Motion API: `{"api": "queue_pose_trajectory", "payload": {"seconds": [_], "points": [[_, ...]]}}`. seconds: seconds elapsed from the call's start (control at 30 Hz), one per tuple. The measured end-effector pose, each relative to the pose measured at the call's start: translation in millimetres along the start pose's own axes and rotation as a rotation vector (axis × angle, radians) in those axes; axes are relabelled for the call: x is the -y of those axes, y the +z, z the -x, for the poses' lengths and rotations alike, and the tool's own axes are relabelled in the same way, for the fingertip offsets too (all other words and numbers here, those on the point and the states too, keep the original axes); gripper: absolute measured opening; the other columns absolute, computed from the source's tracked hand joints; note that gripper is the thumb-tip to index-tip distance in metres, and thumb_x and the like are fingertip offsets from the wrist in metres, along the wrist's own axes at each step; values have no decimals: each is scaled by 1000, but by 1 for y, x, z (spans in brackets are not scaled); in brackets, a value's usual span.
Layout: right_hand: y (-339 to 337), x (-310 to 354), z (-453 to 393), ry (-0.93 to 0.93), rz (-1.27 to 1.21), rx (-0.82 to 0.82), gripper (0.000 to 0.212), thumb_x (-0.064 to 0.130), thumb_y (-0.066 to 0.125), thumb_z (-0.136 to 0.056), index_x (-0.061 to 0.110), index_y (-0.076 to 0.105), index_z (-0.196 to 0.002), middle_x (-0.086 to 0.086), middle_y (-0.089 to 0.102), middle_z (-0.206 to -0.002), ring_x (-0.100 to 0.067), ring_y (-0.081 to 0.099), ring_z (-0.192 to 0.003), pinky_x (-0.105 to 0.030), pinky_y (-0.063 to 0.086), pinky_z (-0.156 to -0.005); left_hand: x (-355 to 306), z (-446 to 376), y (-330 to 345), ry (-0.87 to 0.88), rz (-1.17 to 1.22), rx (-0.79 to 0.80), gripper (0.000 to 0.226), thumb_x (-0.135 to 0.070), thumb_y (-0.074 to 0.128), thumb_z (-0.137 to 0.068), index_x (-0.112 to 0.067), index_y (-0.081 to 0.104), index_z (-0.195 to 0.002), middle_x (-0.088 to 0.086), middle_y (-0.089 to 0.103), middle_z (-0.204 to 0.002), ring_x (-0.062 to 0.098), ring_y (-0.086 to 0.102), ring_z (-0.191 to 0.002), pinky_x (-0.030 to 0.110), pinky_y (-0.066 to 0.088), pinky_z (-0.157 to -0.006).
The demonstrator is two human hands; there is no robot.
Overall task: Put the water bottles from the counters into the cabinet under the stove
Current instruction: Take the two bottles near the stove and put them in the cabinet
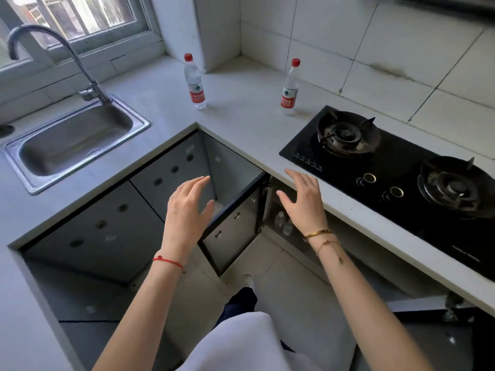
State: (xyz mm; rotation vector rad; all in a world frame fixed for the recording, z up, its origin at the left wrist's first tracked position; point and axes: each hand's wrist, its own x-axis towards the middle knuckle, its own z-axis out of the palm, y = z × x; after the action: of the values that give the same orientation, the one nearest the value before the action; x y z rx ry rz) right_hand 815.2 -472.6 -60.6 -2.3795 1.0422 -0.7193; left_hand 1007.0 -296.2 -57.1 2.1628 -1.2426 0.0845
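Observation:
Two clear water bottles with red caps and red labels stand upright on the pale counter: the left bottle (pixel 195 83) near the corner, the right bottle (pixel 290 88) just left of the black gas stove (pixel 396 167). Under the stove a cabinet door (pixel 235 223) hangs open, and bottles (pixel 283 223) show dimly inside the cabinet. My left hand (pixel 187 210) and my right hand (pixel 304 200) hover empty in front of the counter edge, fingers spread, on either side of the open door.
A steel sink (pixel 72 145) with a curved tap (pixel 53 57) lies at the left under a window. Grey cabinet doors (pixel 112 210) run below the counter. A second door (pixel 428 325) stands open at lower right. My legs and a shoe are on the tiled floor.

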Motion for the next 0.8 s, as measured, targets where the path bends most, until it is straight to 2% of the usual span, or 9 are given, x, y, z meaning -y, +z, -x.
{"api": "queue_pose_trajectory", "payload": {"seconds": [0.13,0.47,0.67,0.8], "points": [[-1,6,-32,-26,-8,-13,50,25,64,-88,15,49,-135,-2,55,-134,-19,41,-128,-34,36,-111,5,-24,-7,-25,2,-28,51,-18,67,-87,-16,52,-135,2,58,-134,20,50,-127,42,39,-110],[-6,4,-101,-85,-38,4,52,23,64,-88,13,47,-137,-6,54,-135,-22,39,-129,-37,38,-109,4,-82,-6,-49,-6,-62,52,-21,65,-88,-17,49,-138,3,57,-135,21,49,-128,42,40,-109],[-5,-3,-150,-115,-20,19,52,24,64,-89,13,47,-137,-6,53,-135,-23,39,-129,-32,33,-108,8,-125,8,-52,5,-70,52,-21,65,-88,-18,49,-137,2,57,-135,20,49,-127,36,38,-110],[6,-7,-206,-136,-17,14,51,23,64,-89,13,48,-135,-7,54,-134,-25,41,-127,-37,35,-108,19,-177,17,-60,28,-91,52,-19,66,-88,-17,50,-137,2,58,-133,21,50,-124,34,39,-107]]}}
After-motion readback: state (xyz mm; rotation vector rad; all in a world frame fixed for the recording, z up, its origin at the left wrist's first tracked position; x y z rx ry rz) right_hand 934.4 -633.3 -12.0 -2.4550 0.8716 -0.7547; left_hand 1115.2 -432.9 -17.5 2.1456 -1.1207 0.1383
